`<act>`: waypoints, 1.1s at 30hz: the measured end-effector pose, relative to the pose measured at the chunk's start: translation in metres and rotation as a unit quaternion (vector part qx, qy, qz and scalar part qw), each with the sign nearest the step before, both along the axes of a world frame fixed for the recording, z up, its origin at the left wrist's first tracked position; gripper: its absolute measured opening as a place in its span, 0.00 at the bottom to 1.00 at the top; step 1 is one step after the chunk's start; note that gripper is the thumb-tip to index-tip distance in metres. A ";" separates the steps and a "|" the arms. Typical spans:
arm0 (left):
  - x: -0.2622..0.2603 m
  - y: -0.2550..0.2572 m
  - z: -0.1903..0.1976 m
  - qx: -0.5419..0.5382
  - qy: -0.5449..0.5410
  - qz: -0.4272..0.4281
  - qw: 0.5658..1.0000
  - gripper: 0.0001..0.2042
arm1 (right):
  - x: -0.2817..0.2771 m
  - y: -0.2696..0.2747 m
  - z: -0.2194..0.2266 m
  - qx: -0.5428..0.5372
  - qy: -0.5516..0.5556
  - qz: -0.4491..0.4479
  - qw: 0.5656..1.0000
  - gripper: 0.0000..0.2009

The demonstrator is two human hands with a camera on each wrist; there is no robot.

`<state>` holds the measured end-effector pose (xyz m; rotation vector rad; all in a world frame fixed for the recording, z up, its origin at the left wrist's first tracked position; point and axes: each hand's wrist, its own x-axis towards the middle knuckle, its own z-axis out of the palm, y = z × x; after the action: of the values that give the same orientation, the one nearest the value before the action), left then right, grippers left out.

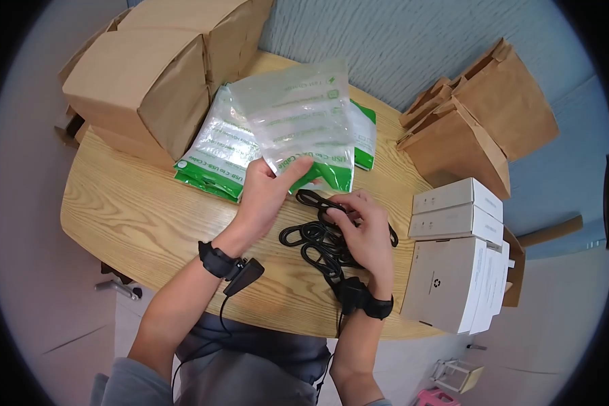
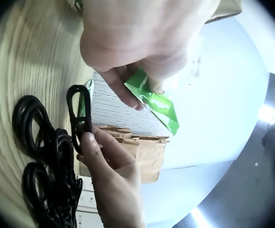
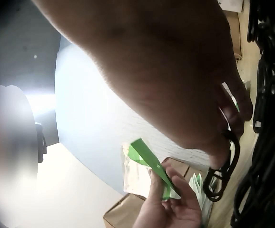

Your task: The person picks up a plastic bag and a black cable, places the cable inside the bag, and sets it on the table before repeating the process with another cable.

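Observation:
My left hand (image 1: pixel 267 193) pinches a clear plastic bag (image 1: pixel 304 111) by its green end, which is printed "USB-C to USB-C Cable". The bag is raised over the table, and its green end (image 2: pixel 162 105) gapes in the left wrist view. With thumb and fingertips my right hand (image 1: pixel 367 233) holds a coiled black cable (image 1: pixel 311 197), a narrow loop (image 2: pixel 82 120) in the left wrist view. Below it, several more coiled black cables (image 2: pixel 28 111) lie in a pile on the wood. Behind the left hand, similar green-and-clear bags (image 1: pixel 216 145) are stacked flat.
Large brown paper packages (image 1: pixel 135 78) stand at the back left of the wooden table (image 1: pixel 128 210). Open brown paper bags (image 1: pixel 453 139) lean at the back right. White boxes (image 1: pixel 446 277) are stacked along the right edge. A blue wall (image 1: pixel 379 40) borders the back.

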<state>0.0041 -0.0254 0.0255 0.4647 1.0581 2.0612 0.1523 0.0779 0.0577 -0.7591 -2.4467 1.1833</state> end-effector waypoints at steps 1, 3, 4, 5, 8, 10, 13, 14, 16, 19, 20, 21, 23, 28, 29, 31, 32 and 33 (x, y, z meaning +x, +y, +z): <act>0.002 0.000 -0.001 -0.017 0.043 0.046 0.998 0.12 | 0.005 0.005 -0.002 0.007 0.030 0.027 0.999 0.09; 0.001 0.001 -0.002 -0.037 0.090 0.091 0.991 0.13 | 0.011 0.010 -0.010 -0.072 0.092 0.027 0.993 0.09; 0.001 0.000 -0.004 -0.059 0.094 0.103 0.989 0.13 | 0.012 0.008 -0.012 -0.152 0.150 0.026 0.977 0.09; 0.001 0.000 -0.006 -0.081 0.099 0.112 0.985 0.13 | 0.012 0.004 -0.010 -0.228 0.166 -0.006 0.959 0.09; 0.004 0.001 -0.002 -0.067 0.107 0.119 0.985 0.13 | 0.005 0.003 -0.016 -0.279 0.173 -0.053 0.943 0.09; 0.003 0.002 -0.004 -0.079 0.111 0.123 0.983 0.14 | 0.003 0.004 -0.020 -0.226 0.136 -0.037 0.964 0.09; 0.006 0.004 -0.001 -0.088 0.103 0.133 0.982 0.15 | 0.001 0.000 -0.016 -0.284 0.149 -0.053 0.946 0.09; 0.007 0.005 0.001 -0.088 0.091 0.137 0.983 0.16 | 0.000 0.000 -0.017 -0.287 0.158 -0.061 0.943 0.09; 0.010 0.004 0.005 -0.092 0.078 0.133 0.984 0.17 | 0.000 -0.001 -0.018 -0.293 0.167 -0.076 0.938 0.09; 0.009 0.004 0.005 -0.109 0.085 0.139 0.981 0.17 | -0.002 0.000 -0.019 -0.313 0.207 -0.121 0.919 0.08; 0.007 0.004 0.004 -0.127 0.101 0.147 0.976 0.17 | -0.002 0.001 -0.019 -0.313 0.213 -0.124 0.917 0.08; 0.006 0.005 0.004 -0.127 0.106 0.143 0.976 0.17 | -0.001 0.002 -0.019 -0.310 0.220 -0.121 0.917 0.08; 0.006 0.005 0.002 -0.118 0.150 0.179 0.965 0.17 | 0.001 0.003 -0.020 -0.309 0.230 -0.121 0.915 0.08; 0.011 0.005 -0.002 -0.112 0.116 0.149 0.976 0.17 | 0.001 0.001 -0.022 -0.291 0.180 -0.028 0.939 0.07; 0.012 0.005 -0.002 -0.105 0.111 0.144 0.978 0.17 | 0.003 0.002 -0.021 -0.308 0.171 -0.026 0.936 0.07; 0.013 0.006 -0.001 -0.103 0.118 0.140 0.978 0.17 | 0.003 0.004 -0.023 -0.286 0.178 -0.032 0.941 0.07; 0.015 0.006 -0.001 -0.101 0.121 0.139 0.978 0.17 | 0.003 0.004 -0.025 -0.265 0.182 -0.035 0.946 0.08; 0.015 0.006 -0.001 -0.101 0.122 0.135 0.978 0.17 | 0.002 0.002 -0.026 -0.281 0.217 -0.057 0.933 0.08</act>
<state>0.0188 -0.0198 0.0241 0.5014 1.5342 2.1373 0.1543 0.0800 0.0320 -0.6736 -1.6926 1.8082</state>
